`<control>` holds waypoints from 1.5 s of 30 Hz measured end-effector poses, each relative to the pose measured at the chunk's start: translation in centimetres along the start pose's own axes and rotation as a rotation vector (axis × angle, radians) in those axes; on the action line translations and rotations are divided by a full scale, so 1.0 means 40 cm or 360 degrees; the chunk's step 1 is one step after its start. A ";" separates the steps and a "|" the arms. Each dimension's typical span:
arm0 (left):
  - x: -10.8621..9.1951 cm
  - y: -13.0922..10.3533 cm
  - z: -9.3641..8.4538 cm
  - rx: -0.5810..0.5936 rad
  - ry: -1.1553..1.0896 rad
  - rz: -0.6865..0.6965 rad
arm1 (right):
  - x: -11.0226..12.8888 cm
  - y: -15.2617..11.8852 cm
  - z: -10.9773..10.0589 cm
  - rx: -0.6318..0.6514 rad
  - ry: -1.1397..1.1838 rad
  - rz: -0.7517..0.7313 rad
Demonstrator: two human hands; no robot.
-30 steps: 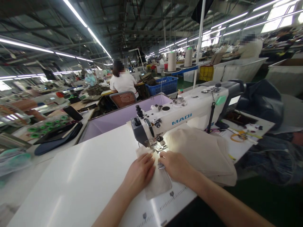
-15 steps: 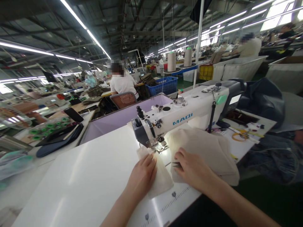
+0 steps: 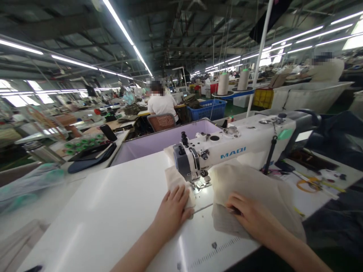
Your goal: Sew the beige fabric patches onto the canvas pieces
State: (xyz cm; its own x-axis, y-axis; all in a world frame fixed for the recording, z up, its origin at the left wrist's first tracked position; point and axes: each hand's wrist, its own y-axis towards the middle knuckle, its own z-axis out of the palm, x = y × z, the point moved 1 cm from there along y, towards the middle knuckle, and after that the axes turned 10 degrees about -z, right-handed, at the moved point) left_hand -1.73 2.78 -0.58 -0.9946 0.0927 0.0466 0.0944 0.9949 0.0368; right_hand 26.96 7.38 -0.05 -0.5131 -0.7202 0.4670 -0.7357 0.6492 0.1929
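My left hand [image 3: 173,208] lies with its fingers stretched out on a small cream fabric piece [image 3: 176,179], left of the presser foot [image 3: 203,184]. In my closed right hand [image 3: 247,212] is a small dark metal tool that looks like thread snips [image 3: 234,210], mostly hidden by the fingers. That hand rests over a stack of cream fabric pieces [image 3: 255,185] under the arm of the white sewing machine [image 3: 241,134]. Bare table shows between the stack and the small piece.
A lilac-lined bin [image 3: 141,147] stands behind the white table [image 3: 113,211]. Orange-handled scissors [image 3: 309,184] lie at the right. Thread cones [image 3: 223,84] stand beyond the machine. A co-worker [image 3: 161,102] sits ahead, back turned.
The small fabric piece has moved back and left, past the presser foot, under my left hand. My right hand has shifted off the table gap onto the stack. The view has turned left.
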 end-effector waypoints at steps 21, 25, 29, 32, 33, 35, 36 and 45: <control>-0.051 -0.166 -0.059 -0.0597 -0.0498 0.0662 | 0.130 -0.027 0.064 -0.0289 -0.0045 -0.0871; 0.005 -0.244 -0.063 -0.0718 -0.0225 0.0691 | 0.033 -0.047 0.039 -0.0783 -0.0158 -0.0550; 0.013 -0.291 -0.021 -0.0827 -0.0355 0.0647 | -0.065 -0.040 0.031 -0.0793 -0.0148 -0.0125; -0.013 -0.272 -0.007 -0.0804 -0.0430 0.0506 | -0.090 -0.029 0.019 -0.0676 -0.0065 -0.0025; -0.025 -0.254 -0.008 -0.0749 -0.0407 0.0474 | -0.088 -0.028 0.014 -0.0670 -0.0070 0.0004; -0.051 -0.208 -0.016 -0.0642 -0.0345 0.0462 | -0.073 -0.030 0.003 -0.0669 -0.0144 0.0033; -0.064 -0.182 -0.020 -0.0585 -0.0322 0.0482 | -0.060 -0.033 0.000 -0.0660 -0.0201 0.0018; -0.162 0.000 -0.030 -0.0127 -0.0306 0.0475 | 0.009 -0.081 0.033 -0.0221 -0.0325 -0.0430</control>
State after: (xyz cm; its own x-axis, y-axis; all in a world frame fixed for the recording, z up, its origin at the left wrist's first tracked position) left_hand 4.77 2.15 0.30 -0.9118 0.3923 -0.1213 0.3776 0.9171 0.1278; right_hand 28.57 4.72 -1.64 -0.3963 -0.8953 0.2037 -0.7970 0.4455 0.4078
